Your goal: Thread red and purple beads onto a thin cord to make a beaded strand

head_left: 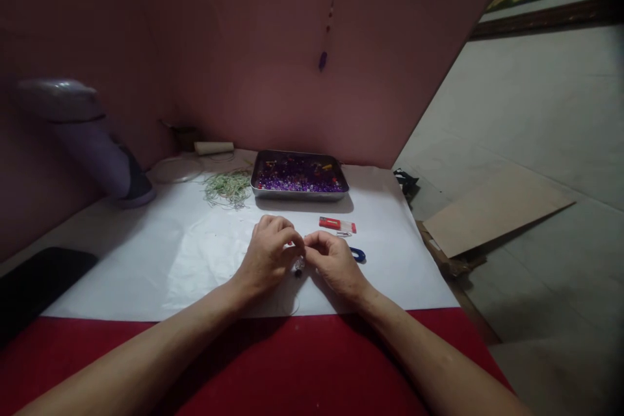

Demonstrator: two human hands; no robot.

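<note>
Over the white sheet, my left hand (270, 250) and my right hand (336, 260) meet with their fingertips pinched together. What sits between the fingertips is too small to make out. A speck of red, perhaps a bead, shows by the left fingers. Just below, between the hands, is a small clear and dark piece (298, 267), possibly beadwork; whether it hangs or lies there I cannot tell. A fine thread (296, 302) curls on the sheet under it. Behind the right hand a blue-handled tool (358, 254) is partly hidden.
Beyond the hands stands a metal tray (297, 195) of purple beads. Left of it lie a tangle of pale green thread (228, 188) and a cream roll (214, 148). A red packet (336, 224) lies at right. A purple bottle (97, 143) stands left; a beaded strand (323, 60) hangs behind.
</note>
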